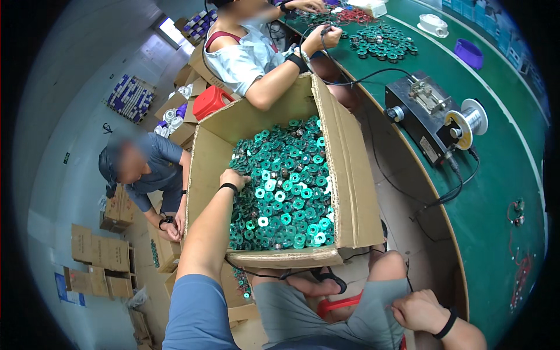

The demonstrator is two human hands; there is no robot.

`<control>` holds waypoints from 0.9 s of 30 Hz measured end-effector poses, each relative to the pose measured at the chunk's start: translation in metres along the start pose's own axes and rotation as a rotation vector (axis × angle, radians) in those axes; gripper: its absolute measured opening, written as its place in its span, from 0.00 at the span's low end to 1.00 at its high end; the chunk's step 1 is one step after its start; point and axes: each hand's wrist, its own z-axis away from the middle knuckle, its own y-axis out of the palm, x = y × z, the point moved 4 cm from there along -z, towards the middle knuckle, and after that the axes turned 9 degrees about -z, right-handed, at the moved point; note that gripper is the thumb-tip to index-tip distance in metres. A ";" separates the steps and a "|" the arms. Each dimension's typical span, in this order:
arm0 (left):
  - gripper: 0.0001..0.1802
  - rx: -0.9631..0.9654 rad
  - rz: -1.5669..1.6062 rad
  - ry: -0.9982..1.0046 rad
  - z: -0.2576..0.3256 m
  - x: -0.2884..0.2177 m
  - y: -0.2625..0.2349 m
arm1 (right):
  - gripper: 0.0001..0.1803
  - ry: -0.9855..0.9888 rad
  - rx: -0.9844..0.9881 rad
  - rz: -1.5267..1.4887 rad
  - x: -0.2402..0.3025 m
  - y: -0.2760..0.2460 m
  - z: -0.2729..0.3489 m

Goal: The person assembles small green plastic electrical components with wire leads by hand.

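Observation:
A large cardboard box (357, 175) stands before me, holding a deep heap of small green ring-shaped parts (291, 186), some with dark coils. My left arm reaches over the box's near left corner. At the left side of the heap, my left hand (234, 179) has its fingers curled down among the parts; whatever lies between its fingertips is hidden. Low on the right, my right hand (417, 310) rests by my right thigh, its fingers curled in and nothing visible in them. Each of my wrists wears a black band.
Right of the box runs a green workbench (496, 192) with a black soldering-wire feeder (421, 111), solder spool (466, 125), cables, purple ring (468, 53) and more green parts (382, 42). One co-worker (251, 58) sits beyond the box, another (151, 166) at left. A red stool (211, 102) stands behind.

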 end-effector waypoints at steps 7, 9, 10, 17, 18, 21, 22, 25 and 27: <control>0.25 -0.222 0.211 0.120 0.056 0.012 -0.049 | 0.13 -0.049 -0.142 0.049 0.011 0.035 0.061; 0.23 -0.295 0.500 0.288 0.089 0.006 -0.096 | 0.12 -0.093 -0.255 0.064 0.002 0.047 0.077; 0.25 -0.338 0.423 0.305 0.141 -0.055 -0.139 | 0.13 -0.036 -0.315 0.021 -0.011 0.038 0.079; 0.20 -0.401 1.123 0.822 0.323 -0.038 -0.217 | 0.11 -0.280 -0.706 -0.211 0.010 0.024 0.208; 0.20 -0.408 1.169 0.840 0.364 -0.050 -0.220 | 0.11 -0.293 -0.732 -0.272 0.028 0.024 0.236; 0.21 -0.402 1.069 0.924 0.458 -0.109 -0.237 | 0.12 -0.255 -0.875 -0.211 0.061 0.023 0.322; 0.21 -0.406 1.062 1.009 0.473 -0.124 -0.249 | 0.12 -0.251 -0.928 -0.155 0.071 0.018 0.343; 0.20 -0.151 1.294 1.096 0.543 -0.186 -0.250 | 0.13 -0.007 -1.097 0.036 0.073 0.024 0.440; 0.20 -0.182 1.345 1.176 0.580 -0.217 -0.280 | 0.12 0.233 -1.203 0.181 0.058 0.017 0.490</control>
